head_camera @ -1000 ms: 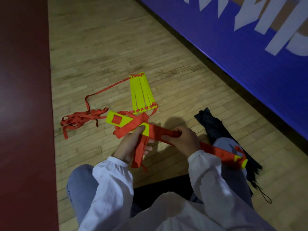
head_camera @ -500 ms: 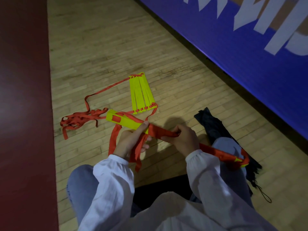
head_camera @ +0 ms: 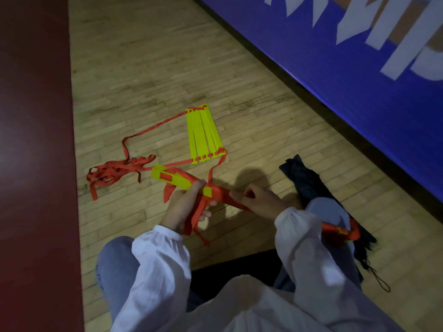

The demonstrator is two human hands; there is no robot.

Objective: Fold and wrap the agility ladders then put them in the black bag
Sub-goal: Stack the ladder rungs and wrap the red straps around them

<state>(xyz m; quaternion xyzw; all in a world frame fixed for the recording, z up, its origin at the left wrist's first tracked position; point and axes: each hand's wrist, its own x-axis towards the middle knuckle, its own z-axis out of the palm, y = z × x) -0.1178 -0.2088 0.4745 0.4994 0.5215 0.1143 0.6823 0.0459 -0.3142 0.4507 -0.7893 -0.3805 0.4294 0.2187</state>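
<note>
- Left hand (head_camera: 184, 207) grip clamps the yellow rung bundle (head_camera: 178, 182); right hand (head_camera: 260, 200) grip pinches the red strap (head_camera: 223, 196).
- Slack there would likely loosen the wrap.
- The trailing strap tangle (head_camera: 112, 173) on the floor may snag.

Both hands are raised in front of the seated person, forearms in white sleeves reaching forward. The left hand (head_camera: 185, 207) is closed, thumb stretched forward on top, fingers curled beneath. The right hand (head_camera: 260, 198), just right of it, pinches with knuckles up.
</note>
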